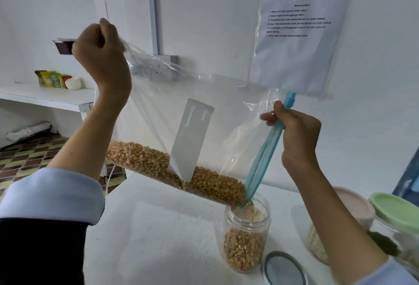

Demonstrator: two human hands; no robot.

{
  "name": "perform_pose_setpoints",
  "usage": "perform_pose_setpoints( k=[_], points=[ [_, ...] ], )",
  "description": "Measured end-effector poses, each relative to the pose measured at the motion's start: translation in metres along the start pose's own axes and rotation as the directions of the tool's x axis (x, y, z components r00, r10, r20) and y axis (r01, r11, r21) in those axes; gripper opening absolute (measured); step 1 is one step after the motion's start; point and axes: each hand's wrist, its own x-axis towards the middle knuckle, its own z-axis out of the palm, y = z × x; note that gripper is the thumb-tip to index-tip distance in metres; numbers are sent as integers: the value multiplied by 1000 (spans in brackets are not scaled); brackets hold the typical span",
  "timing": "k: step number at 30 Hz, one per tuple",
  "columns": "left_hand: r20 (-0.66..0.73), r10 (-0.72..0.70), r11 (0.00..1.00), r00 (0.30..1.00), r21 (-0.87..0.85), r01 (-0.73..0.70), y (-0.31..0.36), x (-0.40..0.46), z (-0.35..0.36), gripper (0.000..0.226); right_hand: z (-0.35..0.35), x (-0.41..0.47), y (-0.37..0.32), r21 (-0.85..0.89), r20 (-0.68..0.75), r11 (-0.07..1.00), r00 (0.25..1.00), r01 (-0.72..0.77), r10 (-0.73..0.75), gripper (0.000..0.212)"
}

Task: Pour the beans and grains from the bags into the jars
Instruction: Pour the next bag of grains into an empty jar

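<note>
1. Head view, the bag: your left hand [102,56] is raised high, its fingers curled tight round the bottom corner of the clear zip bag [163,112]. That lift tilts the bag, so the corn kernels [181,173] gather along its lower edge and slide toward the mouth.

2. Head view, the mouth: your right hand [297,135] pinches the blue zip strip [265,153] near its upper end, thumb and fingers closed on it. Held there, the strip hangs steeply and the opening narrows to its lowest corner, which sits right in the mouth of the open jar [247,232]. It works as a spout, I judge, which is why you hold the seal and not the film.

3. Head view, the jar: it stands upright on the white table [158,239], roughly half full, with kernels falling in. Its lid [283,269] lies flat just beside it, toward you.

4. Head view, the rest: to the right, behind your right forearm, stand two more jars, one with a pink lid [353,203] and one with a green lid [394,210], both capped. An instruction sheet [299,33] hangs on the wall.

5. Judgement: a good deal remains in the bag, so the pour is midway. Keep the spout corner inside the rim, or kernels may scatter.
</note>
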Motion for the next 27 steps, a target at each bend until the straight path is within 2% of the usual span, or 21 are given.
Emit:
perform_pose_setpoints(
  k=[6,10,25,27],
  points=[
    [-11,2,1000,1000,1,-2,-1,1,1,43,-1,1,-2,-6,15,1000,1000,14,-14,26],
    [-21,12,1000,1000,1,-12,-2,3,1,43,1,-3,1,46,-69,998,997,50,-47,28],
    [-13,36,999,999,17,-36,2,10,1,40,9,1,-3,17,-7,1000,1000,20,-20,28],
    [-16,41,999,999,23,-41,2,11,1,40,8,1,0,33,-58,999,998,26,-24,29]
  ],
)
